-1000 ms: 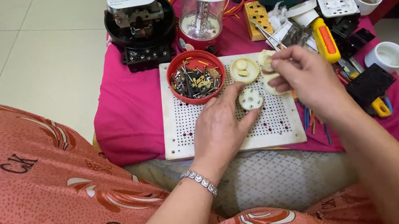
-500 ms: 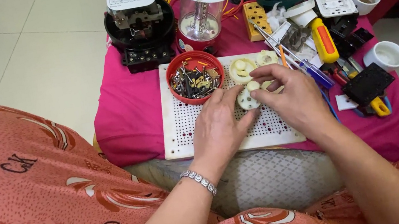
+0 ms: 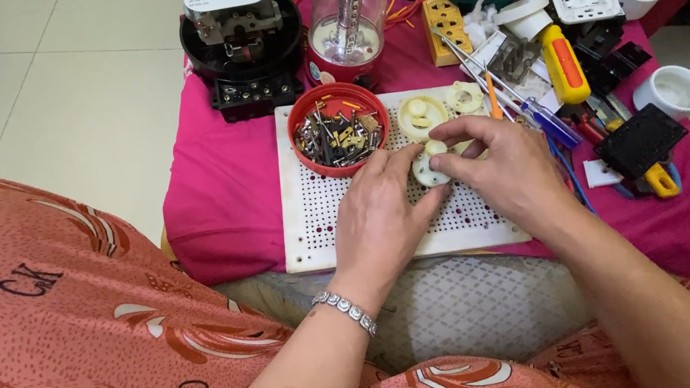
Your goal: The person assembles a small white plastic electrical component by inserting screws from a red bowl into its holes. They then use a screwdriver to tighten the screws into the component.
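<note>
Plastic disc [image 3: 431, 167], cream and round, sits on the white perforated board [image 3: 321, 216], pinched from both sides. Left hand [image 3: 381, 216] curls its fingers against the disc's near edge; right hand [image 3: 502, 164] closes thumb and forefinger on a small cream piece atop it. Just beside: red bowl of screws [image 3: 338, 127], two more cream discs [image 3: 422, 113], blue-handled screwdriver [image 3: 548, 121].

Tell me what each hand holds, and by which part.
Both hands share one round cream part: left hand steadies its lower rim, right hand pinches its top edge.
</note>
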